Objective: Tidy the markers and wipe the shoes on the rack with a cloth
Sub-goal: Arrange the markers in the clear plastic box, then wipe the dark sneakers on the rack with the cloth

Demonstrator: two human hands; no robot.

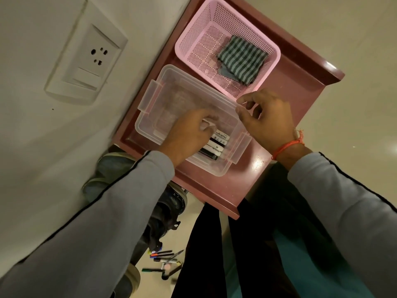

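**Markers half gathered, cloth untouched**

Nearest, below the clear box (171,100), loose markers (163,258) lie scattered on the floor, so tidying looks only partly done. Beside them, under the maroon rack top (300,97), dark shoes (169,205) sit unwiped. Inside the translucent, hard plastic box, the left hand (187,136) reaches in with fingers curled over boxed markers (217,145); whether it grips one I cannot tell. The right hand (266,119) pinches the box's far rim. Beyond the box, a folded, soft striped cloth (242,59) rests in the perforated pink basket (193,39).
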